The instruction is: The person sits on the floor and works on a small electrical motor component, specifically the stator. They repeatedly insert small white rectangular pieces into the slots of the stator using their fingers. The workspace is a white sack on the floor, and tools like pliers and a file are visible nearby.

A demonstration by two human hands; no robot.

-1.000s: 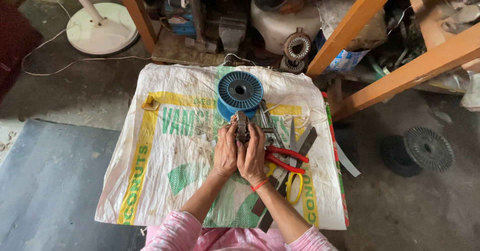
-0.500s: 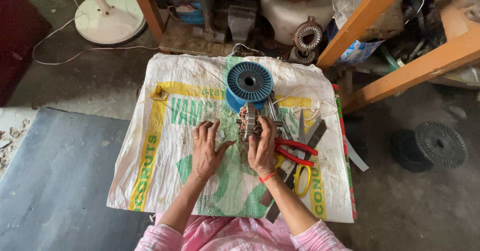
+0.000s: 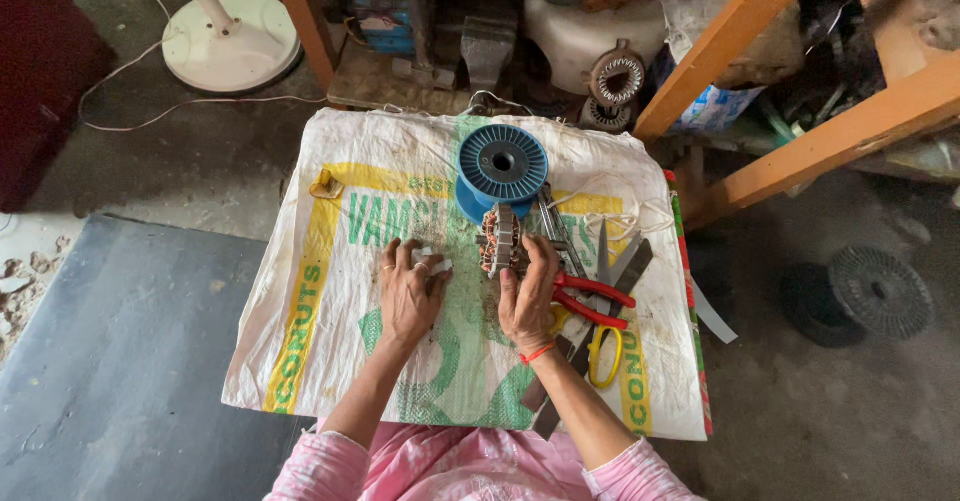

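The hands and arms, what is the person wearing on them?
Both arms wear pink patterned sleeves pushed up near the elbows, so the forearms are bare. The right hand has a thin orange-red thread band round its wrist. The left hand seems to wear a small ring on one finger. No gloves, no watch.

The sack (image 3: 340, 261) spread as a work surface looked like woven plastic cloth, matt and coarse, smudged grey near its middle. On it, the spool (image 3: 502, 164) was blue plastic with a soft sheen and ribbed flanges. Just below the spool, the motor stator (image 3: 498, 241) showed dull stacked metal with coppery windings. Right of the stator, pliers (image 3: 590, 299) had glossy red grips; scissors (image 3: 604, 346) had yellow plastic loops. Beyond the sack's far right corner, beams (image 3: 720, 51) were orange-painted wood
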